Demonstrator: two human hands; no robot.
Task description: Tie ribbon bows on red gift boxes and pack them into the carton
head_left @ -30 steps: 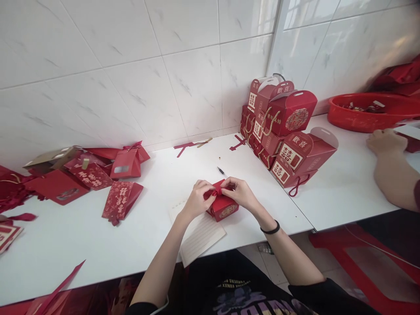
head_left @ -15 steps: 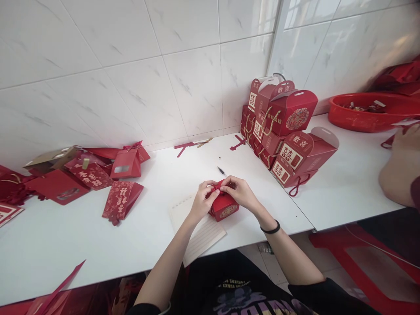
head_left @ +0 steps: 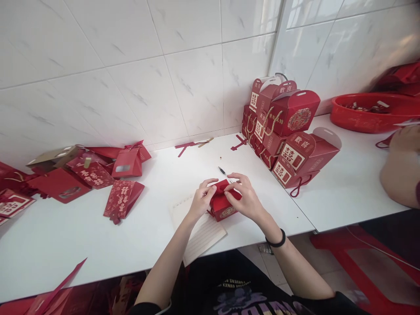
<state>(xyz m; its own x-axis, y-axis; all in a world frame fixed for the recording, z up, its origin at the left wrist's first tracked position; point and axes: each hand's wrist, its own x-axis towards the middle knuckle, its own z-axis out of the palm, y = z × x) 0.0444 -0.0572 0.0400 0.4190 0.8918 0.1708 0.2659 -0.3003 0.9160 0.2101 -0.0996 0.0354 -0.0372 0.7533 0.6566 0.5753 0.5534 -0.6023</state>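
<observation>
A small red gift box (head_left: 222, 205) with a gold emblem on its front stands on the white table (head_left: 82, 236), partly on a lined notepad (head_left: 200, 232). My left hand (head_left: 201, 199) pinches the box's top flaps from the left. From the right, my right hand (head_left: 244, 197) presses its fingers together on the same top; a black band circles that wrist. Both hands are closed on the box's top.
A stack of finished red gift boxes (head_left: 288, 131) fills the wall corner. Flat red boxes and cards (head_left: 95, 175) lie at the left. A pen (head_left: 222, 170) lies behind my hands. Another person's arm (head_left: 400, 170) rests at the right, near a red basin (head_left: 370, 111).
My right hand has slid lower and further over the box's top, and my left fingers have shifted on the flaps. The other person's hand has pulled back toward the right edge.
</observation>
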